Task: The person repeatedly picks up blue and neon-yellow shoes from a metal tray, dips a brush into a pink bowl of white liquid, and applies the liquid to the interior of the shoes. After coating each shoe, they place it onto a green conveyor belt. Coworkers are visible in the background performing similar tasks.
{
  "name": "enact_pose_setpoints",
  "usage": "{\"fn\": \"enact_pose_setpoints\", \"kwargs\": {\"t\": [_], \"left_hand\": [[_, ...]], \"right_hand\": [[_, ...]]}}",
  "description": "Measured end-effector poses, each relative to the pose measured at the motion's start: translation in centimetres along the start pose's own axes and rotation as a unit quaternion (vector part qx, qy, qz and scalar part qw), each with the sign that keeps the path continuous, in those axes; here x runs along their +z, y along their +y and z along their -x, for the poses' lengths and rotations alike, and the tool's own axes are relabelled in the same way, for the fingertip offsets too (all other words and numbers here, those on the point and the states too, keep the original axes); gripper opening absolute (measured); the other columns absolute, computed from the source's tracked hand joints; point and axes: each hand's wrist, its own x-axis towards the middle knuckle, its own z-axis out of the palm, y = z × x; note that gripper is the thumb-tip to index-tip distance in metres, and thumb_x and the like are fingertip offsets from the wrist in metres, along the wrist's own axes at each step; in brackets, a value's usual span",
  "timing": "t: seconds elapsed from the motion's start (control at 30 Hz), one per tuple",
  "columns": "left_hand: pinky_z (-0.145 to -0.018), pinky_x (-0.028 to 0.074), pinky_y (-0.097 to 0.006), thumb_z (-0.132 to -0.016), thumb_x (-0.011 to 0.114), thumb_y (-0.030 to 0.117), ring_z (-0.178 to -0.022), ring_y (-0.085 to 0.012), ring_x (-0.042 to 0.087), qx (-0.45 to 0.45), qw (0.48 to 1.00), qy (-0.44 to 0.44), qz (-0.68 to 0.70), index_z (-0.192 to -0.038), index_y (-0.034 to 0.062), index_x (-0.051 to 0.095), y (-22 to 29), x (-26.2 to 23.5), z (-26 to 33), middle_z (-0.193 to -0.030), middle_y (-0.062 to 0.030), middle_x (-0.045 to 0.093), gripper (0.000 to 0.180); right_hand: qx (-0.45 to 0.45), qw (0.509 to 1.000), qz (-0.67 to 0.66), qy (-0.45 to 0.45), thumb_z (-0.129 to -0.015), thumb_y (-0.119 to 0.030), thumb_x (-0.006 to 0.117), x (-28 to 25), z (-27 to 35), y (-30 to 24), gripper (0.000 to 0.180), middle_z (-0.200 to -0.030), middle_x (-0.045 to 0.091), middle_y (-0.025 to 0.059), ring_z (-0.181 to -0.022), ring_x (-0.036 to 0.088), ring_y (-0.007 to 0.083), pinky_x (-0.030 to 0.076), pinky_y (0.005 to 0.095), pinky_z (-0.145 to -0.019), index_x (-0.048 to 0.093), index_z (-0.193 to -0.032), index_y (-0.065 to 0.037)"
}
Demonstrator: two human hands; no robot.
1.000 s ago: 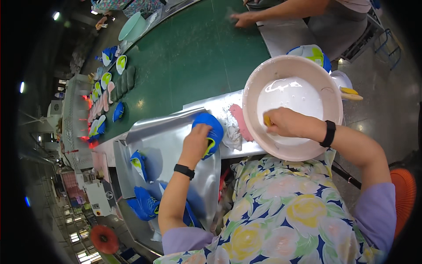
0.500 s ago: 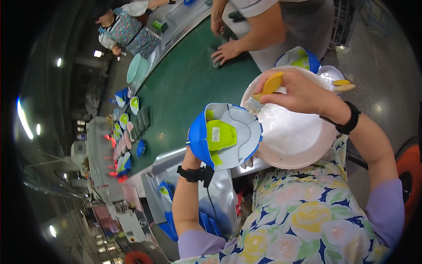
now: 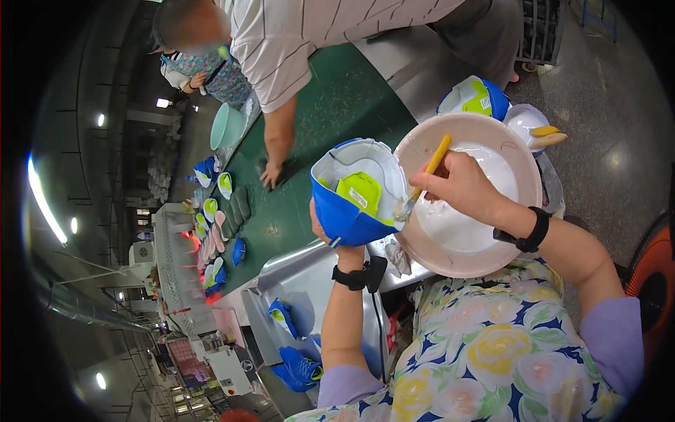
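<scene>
My left hand (image 3: 319, 224) grips a blue shoe upper (image 3: 344, 212) from below and behind; most of its fingers are hidden. The upper's opening faces me, showing a pale lining and a lime-green tongue (image 3: 360, 191) with a small label. In my right hand (image 3: 465, 186) is a brush (image 3: 436, 156) with a yellow handle, pinched between thumb and fingers. Its bristles, whitened, touch the lining's right edge. Beneath that hand stands a pale pink basin (image 3: 517, 144) holding white liquid (image 3: 474, 228).
Another blue upper (image 3: 498, 100) and a small white bowl (image 3: 524, 119) with yellow-handled brushes sit beyond the basin. A green conveyor belt (image 3: 295, 204) carries several uppers and shoe lasts. A co-worker's hand (image 3: 271, 173) reaches over it. Blue uppers (image 3: 299, 369) lie in a metal tray at left.
The brush has come from over the basin down to the upper's lining edge. My left hand has tilted the upper and shifted it right. The co-worker has leaned further across the belt.
</scene>
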Motion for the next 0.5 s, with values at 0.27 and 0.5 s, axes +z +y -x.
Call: {"fn": "enact_pose_setpoints", "kwargs": {"t": [0.27, 0.5], "left_hand": [[-0.096, 0.053, -0.039, -0.092, 0.064, 0.019, -0.107, -0.0218, 0.065, -0.062, 0.99, -0.06, -0.111, -0.132, 0.0023, 0.055, 2.4, 0.1, -3.4, -0.121, -0.012, 0.064, 0.045], [-0.098, 0.053, -0.042, -0.101, 0.049, 0.031, -0.116, -0.0278, 0.061, -0.447, 0.791, -0.285, 0.306, -0.137, 0.0043, 0.049, 1.6, -3.1, -2.0, -0.134, -0.0162, 0.057, 0.045]], "right_hand": [[-0.032, 0.996, -0.043, -0.064, -0.086, -0.019, 0.073, -0.8, 0.5, -1.0, 0.025, -0.085, 0.07, 0.0108, -0.073, 0.068, 0.0151, 0.055, 0.0268, -0.07, 0.066, -0.093, 0.004], [-0.348, 0.93, 0.029, -0.11, -0.084, -0.005, 0.073, -2.7, -0.4, -2.9, 0.015, -0.096, 0.069, 0.0093, -0.087, 0.068, 0.0219, 0.054, 0.0302, -0.077, 0.065, -0.096, -0.004]]}}
